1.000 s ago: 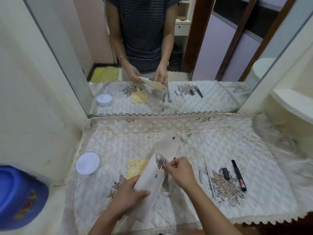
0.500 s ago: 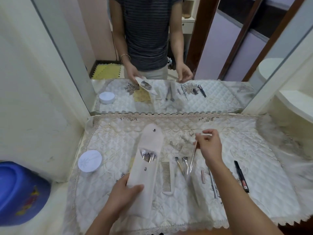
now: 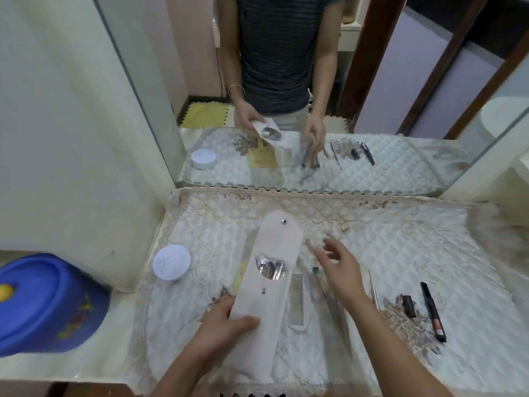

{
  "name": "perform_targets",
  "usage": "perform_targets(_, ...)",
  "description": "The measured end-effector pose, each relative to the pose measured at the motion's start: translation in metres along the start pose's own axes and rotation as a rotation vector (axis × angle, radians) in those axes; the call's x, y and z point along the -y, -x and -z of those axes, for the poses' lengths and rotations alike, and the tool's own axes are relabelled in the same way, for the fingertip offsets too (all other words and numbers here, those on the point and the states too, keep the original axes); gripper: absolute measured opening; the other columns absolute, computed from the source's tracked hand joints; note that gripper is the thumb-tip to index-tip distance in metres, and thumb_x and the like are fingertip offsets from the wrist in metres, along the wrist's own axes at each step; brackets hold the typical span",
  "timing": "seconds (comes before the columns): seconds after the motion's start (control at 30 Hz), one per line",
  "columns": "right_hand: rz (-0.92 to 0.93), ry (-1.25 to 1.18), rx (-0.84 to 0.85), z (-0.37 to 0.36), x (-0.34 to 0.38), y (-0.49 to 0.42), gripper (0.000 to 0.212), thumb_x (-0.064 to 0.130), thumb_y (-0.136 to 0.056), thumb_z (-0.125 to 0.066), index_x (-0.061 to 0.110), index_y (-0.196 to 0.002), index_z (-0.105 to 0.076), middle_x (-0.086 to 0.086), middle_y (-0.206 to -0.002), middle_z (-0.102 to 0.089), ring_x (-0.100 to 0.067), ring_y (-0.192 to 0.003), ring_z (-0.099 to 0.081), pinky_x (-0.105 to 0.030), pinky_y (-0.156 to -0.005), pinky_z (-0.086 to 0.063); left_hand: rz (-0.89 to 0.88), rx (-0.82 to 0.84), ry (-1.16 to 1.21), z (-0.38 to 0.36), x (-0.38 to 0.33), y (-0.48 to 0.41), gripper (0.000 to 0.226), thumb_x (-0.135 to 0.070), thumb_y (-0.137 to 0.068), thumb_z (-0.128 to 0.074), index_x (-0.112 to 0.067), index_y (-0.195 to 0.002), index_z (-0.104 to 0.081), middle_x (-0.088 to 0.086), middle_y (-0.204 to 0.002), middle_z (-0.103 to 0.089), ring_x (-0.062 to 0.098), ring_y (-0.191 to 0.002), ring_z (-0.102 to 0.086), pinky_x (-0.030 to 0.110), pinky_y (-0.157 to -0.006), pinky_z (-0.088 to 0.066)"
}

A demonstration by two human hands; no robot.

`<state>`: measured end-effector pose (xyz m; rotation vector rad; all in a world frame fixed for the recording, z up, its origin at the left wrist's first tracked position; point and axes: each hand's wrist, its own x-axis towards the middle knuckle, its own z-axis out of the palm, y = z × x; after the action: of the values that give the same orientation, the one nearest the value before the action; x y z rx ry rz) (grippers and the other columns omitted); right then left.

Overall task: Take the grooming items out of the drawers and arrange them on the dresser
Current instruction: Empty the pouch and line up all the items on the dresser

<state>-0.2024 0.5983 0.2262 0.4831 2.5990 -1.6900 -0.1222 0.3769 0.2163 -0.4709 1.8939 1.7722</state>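
Left hand (image 3: 220, 328) gripping pouch (image 3: 266, 285), right hand (image 3: 340, 270) empty

Pale pink pouch (image 3: 267, 285) on cream quilted cloth (image 3: 400, 253) with brown floral embroidery; beside the pouch, a white comb (image 3: 296, 303) and a white round lid (image 3: 171, 265).

- The thin metal tool held half a second ago has been released by the right hand (image 3: 340, 275), now spread, empty, mid-frame.
- The right hand has been brought nearer the pouch (image 3: 266, 285).

No text, label, brand or number can be read on anything in view.
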Motion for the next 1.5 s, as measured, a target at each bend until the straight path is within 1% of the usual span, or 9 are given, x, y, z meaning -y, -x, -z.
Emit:
perform_targets(0.17,0.034,-0.362,0.167,-0.013,0.038,0.005,0.035,0.012,-0.086,-0.062,0.025,-0.118,-0.053,0.007,-0.094,-0.059,-0.009,-0.086,-0.058,-0.029,-0.084,-0.048,0.005,0.089,0.016,-0.002,0.001,-0.001,0.030,-0.020,-0.063,-0.068,-0.010,-0.091,-0.070,0.006,-0.088,-0.076,0.017,-0.076,-0.069,0.029,-0.066,-0.053)
perform_targets(0.27,0.261,-0.129,0.267,-0.022,0.035,0.020,0.016,0.013,-0.083,-0.064,0.028,-0.085,-0.070,0.013,-0.075,-0.066,0.003,-0.073,-0.060,-0.013,-0.073,-0.044,0.046,0.051,0.155,-0.001,0.003,-0.004,0.021,-0.012,-0.076,-0.066,-0.005,-0.096,-0.068,0.014,-0.094,-0.074,0.027,-0.083,-0.069,0.036,-0.072,-0.055)
perform_targets(0.47,0.673,0.284,0.303,-0.056,0.008,0.051,0.024,0.026,-0.077,-0.054,0.015,-0.084,-0.074,-0.001,-0.083,-0.073,-0.004,-0.088,-0.053,-0.016,-0.082,-0.042,0.118,-0.105,0.339,0.004,-0.001,-0.008,0.041,-0.049,-0.076,-0.061,-0.018,-0.101,-0.070,0.001,-0.105,-0.071,0.017,-0.102,-0.062,0.036,-0.099,-0.043)
perform_targets(0.63,0.829,0.455,0.303,-0.074,0.001,0.058,0.021,0.029,-0.081,-0.055,0.020,-0.093,-0.070,0.001,-0.096,-0.071,-0.012,-0.097,-0.062,-0.026,-0.082,-0.052,0.061,-0.183,0.238,0.006,-0.006,-0.004,0.020,-0.032,-0.086,-0.059,-0.015,-0.085,-0.067,-0.006,-0.062,-0.074,0.001,-0.058,-0.068,0.011,-0.049,-0.049)
perform_targets(0.87,0.581,0.398,0.535,-0.106,0.010,0.069,0.047,0.044,-0.081,-0.040,0.012,-0.086,-0.073,-0.004,-0.102,-0.072,-0.018,-0.106,-0.059,-0.028,-0.094,-0.043,0.036,-0.476,0.022,0.052,0.018,-0.003,0.036,-0.050,-0.073,-0.067,-0.018,-0.091,-0.071,0.000,-0.094,-0.074,0.018,-0.092,-0.067,0.040,-0.088,-0.053)
perform_targets(1.03,0.496,0.389,0.519,-0.147,0.042,0.049,0.027,0.021,-0.089,-0.052,0.010,-0.110,-0.064,-0.007,-0.114,-0.064,-0.020,-0.110,-0.054,-0.022,-0.089,-0.036,0.064,-0.530,-0.255,0.077,0.016,-0.011,0.034,-0.043,-0.081,-0.061,-0.014,-0.099,-0.061,0.006,-0.103,-0.066,0.023,-0.096,-0.059,0.030,-0.073,-0.040)
perform_targets(1.23,0.406,0.476,0.656,-0.214,0.076,0.026,0.059,0.024,-0.082,-0.063,0.011,-0.135,-0.039,-0.011,-0.138,-0.038,-0.027,-0.126,-0.038,-0.030,-0.101,-0.034,0.061,-0.437,-0.457,0.077,0.020,-0.018,0.033,-0.045,-0.085,-0.054,-0.024,-0.065,-0.039,-0.006,-0.066,-0.048,0.014,-0.067,-0.051,0.028,-0.059,-0.034)
perform_targets(1.4,0.367,0.747,0.732,-0.254,0.079,0.025,0.085,0.038,-0.074,-0.069,0.015,-0.141,-0.022,-0.012,-0.140,-0.032,-0.033,-0.124,-0.034,-0.040,-0.100,-0.036,-0.069,-0.475,-0.523,0.082,0.024,-0.024,0.021,-0.036,-0.085,-0.056,-0.016,-0.085,-0.048,0.004,-0.084,-0.053,0.024,-0.091,-0.057,0.024,-0.062,-0.026)
perform_targets(1.5,0.381,0.739,0.686,-0.257,0.077,0.022,0.083,0.032,-0.073,-0.069,0.012,-0.139,-0.023,-0.013,-0.136,-0.035,-0.032,-0.121,-0.035,-0.036,-0.099,-0.035,-0.086,-0.410,-0.444,0.090,0.024,-0.023,0.030,-0.032,-0.085,-0.059,-0.025,-0.065,-0.037,-0.004,-0.068,-0.045,0.012,-0.068,-0.051,0.024,-0.055,-0.031)
